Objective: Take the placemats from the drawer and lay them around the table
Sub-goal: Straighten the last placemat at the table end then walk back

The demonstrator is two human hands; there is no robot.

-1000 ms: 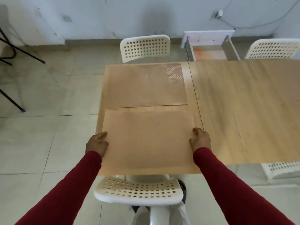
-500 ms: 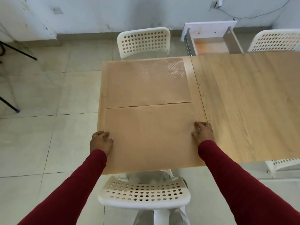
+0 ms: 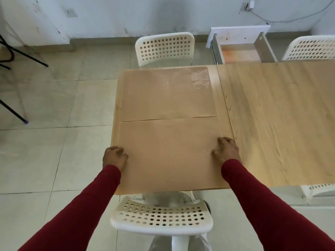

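Two tan, textured placemats lie flat on the left end of the wooden table (image 3: 281,115). The far placemat (image 3: 168,95) sits in front of the far chair. The near placemat (image 3: 168,153) lies directly before me, its far edge touching the far one. My left hand (image 3: 114,157) has curled fingers on the near mat's left edge, at the table's side. My right hand (image 3: 226,151) rests fingers-down on its right edge. The open drawer (image 3: 241,51) stands beyond the table by the wall; its orange-tinted bottom shows no mats.
White perforated chairs surround the table: one far (image 3: 165,48), one just below me (image 3: 161,218), one at far right (image 3: 311,48), one part-hidden at near right (image 3: 319,192). Black stand legs (image 3: 16,51) cross the tiled floor at left.
Both hands slid the near placemat away from me until its far edge met the far mat. The view has shifted slightly closer to the table.
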